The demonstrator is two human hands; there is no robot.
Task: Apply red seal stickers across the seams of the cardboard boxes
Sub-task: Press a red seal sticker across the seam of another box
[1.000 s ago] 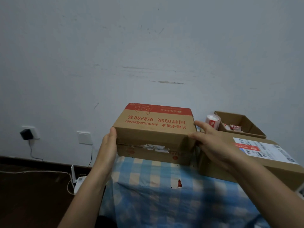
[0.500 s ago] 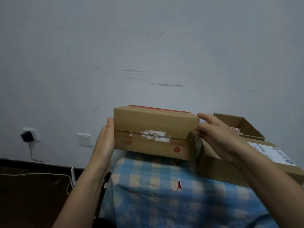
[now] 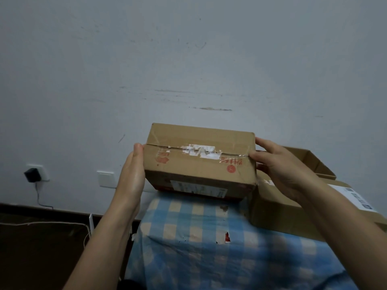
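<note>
I hold a brown cardboard box [image 3: 199, 170] in the air above the table's far edge, tipped so that its seam side faces me. Along the seam [image 3: 234, 154] run torn white tape scraps and clear tape, with red stamps printed beside it. My left hand [image 3: 132, 174] presses flat against the box's left end, fingers straight. My right hand [image 3: 280, 170] grips the right end, thumb on the front near the seam and fingers along the side. No red seal sticker can be seen in either hand.
A larger closed cardboard box [image 3: 276, 208] with a white shipping label lies on the blue checked tablecloth [image 3: 199, 248] at the right. Behind it stands an open box [image 3: 314, 162]. A wall socket with a black plug [image 3: 32, 174] and cables are low on the left.
The box has been lifted and tipped toward me: its red printed top has turned out of sight and the seam side now faces the camera. Both hands stayed on its ends.
</note>
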